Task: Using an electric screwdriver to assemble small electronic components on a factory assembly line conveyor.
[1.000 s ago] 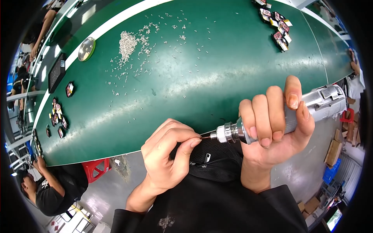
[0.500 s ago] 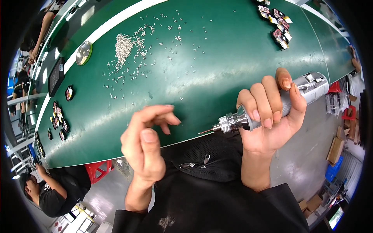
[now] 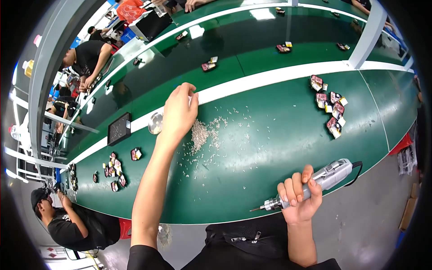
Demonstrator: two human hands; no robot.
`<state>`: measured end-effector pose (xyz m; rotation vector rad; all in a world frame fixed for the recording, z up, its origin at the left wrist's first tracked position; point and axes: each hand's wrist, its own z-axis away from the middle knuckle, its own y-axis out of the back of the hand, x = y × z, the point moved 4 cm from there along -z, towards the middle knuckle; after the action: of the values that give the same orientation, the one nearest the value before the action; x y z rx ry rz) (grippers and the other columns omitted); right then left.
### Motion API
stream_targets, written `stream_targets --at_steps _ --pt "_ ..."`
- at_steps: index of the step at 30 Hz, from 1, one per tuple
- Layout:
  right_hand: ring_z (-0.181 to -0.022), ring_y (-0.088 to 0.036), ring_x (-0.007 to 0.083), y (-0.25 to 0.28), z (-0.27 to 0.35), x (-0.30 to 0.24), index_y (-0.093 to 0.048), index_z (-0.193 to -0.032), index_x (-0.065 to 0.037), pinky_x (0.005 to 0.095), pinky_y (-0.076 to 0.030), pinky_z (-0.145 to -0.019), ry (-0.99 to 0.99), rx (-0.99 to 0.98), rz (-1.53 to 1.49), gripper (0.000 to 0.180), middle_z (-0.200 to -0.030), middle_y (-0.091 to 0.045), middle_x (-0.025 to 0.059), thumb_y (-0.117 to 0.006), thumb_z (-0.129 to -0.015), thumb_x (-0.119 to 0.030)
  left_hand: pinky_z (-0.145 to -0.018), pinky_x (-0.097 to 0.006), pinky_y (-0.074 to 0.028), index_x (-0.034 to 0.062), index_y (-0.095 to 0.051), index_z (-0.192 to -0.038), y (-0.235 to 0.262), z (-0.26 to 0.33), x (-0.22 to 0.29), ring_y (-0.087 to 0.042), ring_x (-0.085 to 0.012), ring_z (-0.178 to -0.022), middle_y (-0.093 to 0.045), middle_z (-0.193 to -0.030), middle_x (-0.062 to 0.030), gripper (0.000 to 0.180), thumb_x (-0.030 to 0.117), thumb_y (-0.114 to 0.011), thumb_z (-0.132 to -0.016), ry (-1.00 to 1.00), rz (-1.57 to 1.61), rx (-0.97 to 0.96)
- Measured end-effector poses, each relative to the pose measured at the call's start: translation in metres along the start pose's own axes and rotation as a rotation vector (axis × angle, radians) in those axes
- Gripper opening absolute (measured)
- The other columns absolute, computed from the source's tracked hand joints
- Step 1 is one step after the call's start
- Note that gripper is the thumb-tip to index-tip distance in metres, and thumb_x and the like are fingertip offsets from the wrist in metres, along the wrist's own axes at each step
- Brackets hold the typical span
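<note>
My right hand (image 3: pixel 299 195) is wrapped round a silver electric screwdriver (image 3: pixel 330 175), low over the table's near edge. Its thin bit points left and a black cord leaves the back end. My left hand (image 3: pixel 177 112) is stretched far forward over the white rail, fingers bent and a gap showing beside the thumb; I see nothing held, though its far side is hidden. Just right of that wrist lies a heap of small pale metal screws or pins (image 3: pixel 199 136), with many strewn around it. A round shallow dish (image 3: pixel 155 123) sits left of the hand, partly covered by it.
Small black-and-red assemblies with pale tags lie in a group at right (image 3: pixel 330 105) and another at left (image 3: pixel 114 171). A black tray (image 3: pixel 119 129) stands by the white rail (image 3: pixel 270 85). Beyond runs a green belt (image 3: pixel 252 45) carrying more assemblies. A co-worker (image 3: pixel 67 216) sits left.
My view has tilted up to take in the far belt. My left hand has gone from near the screwdriver's tip to the far rail. The screwdriver stays in my right hand.
</note>
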<state>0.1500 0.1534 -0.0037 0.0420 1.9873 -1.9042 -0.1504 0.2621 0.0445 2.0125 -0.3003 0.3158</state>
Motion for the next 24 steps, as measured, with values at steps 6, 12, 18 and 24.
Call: stream_targets --at_steps 6,12,18,24 --pt "-0.045 -0.042 0.0134 0.003 -0.006 0.001 -0.047 -0.087 -0.009 0.0316 -0.038 -0.055 -0.059 -0.038 -0.008 0.008 -0.053 -0.041 0.0025 -0.048 -0.089 -0.016 -0.084 -0.044 -0.047 -0.0005 -0.050 -0.107 -0.048 -0.062 -0.011 -0.052 -0.0353 -0.100 -0.053 -0.102 -0.0195 0.035 0.021 -0.064 -0.083 0.067 -0.202 -0.038" --pt "-0.045 -0.042 0.0142 0.002 -0.005 0.000 -0.049 -0.088 -0.009 0.0321 -0.038 -0.056 -0.092 -0.065 -0.026 0.006 -0.053 -0.041 0.0030 -0.049 -0.088 -0.015 -0.089 -0.043 -0.045 -0.0019 -0.051 -0.114 -0.064 -0.091 -0.027 -0.054 -0.0359 -0.100 -0.057 -0.105 -0.0215 0.040 0.015 -0.066 -0.081 0.007 -0.258 -0.052" --pt "-0.046 -0.040 0.0138 0.003 0.006 -0.003 -0.049 -0.086 -0.009 0.0322 -0.039 -0.057 -0.140 -0.042 -0.005 0.011 -0.053 -0.040 0.0023 -0.052 -0.088 -0.019 -0.089 -0.040 -0.046 -0.0025 -0.051 -0.120 -0.045 -0.085 -0.020 -0.058 -0.0328 -0.100 -0.060 -0.108 -0.0195 0.043 0.012 -0.064 -0.081 -0.151 -0.195 -0.176" --pt "-0.048 -0.041 0.0137 0.005 0.000 -0.003 -0.048 -0.086 -0.009 0.0313 -0.037 -0.059 -0.150 -0.077 -0.012 0.008 -0.055 -0.039 0.0017 -0.048 -0.089 -0.017 -0.088 -0.037 -0.048 0.0036 -0.054 -0.124 -0.013 -0.002 0.058 -0.058 -0.0316 -0.102 -0.058 -0.113 -0.0168 0.048 0.002 -0.066 -0.078 -0.347 0.093 -0.238"
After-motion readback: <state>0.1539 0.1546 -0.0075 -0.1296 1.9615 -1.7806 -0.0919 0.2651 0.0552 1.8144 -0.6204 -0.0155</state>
